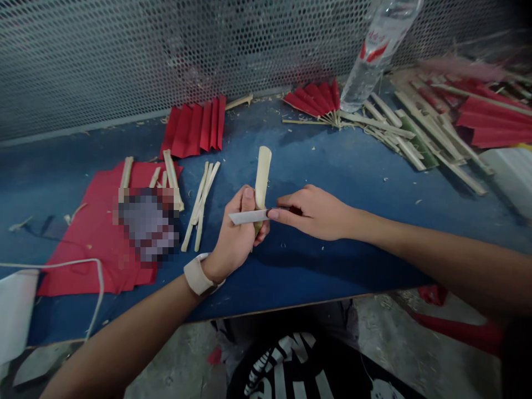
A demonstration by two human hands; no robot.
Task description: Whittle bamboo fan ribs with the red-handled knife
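Observation:
My left hand (pixel 236 233) is closed around a pale bamboo slat (pixel 262 174) that stands upright above the blue table (pixel 332 166). My right hand (pixel 316 212) grips a knife by its handle. The knife's flat blade (pixel 249 216) lies crosswise against the slat, just over my left thumb. A pale wristband (pixel 198 274) sits on my left wrist.
Loose bamboo strips (pixel 201 202) lie left of my hands, beside red paper sheets (pixel 100 238) and a pleated red fan sheet (pixel 195 128). A half-made red fan (pixel 318 100), a clear plastic bottle (pixel 376 52) and a pile of bamboo slats (pixel 424 138) lie at the back right. Perforated metal mesh (pixel 166 50) backs the table.

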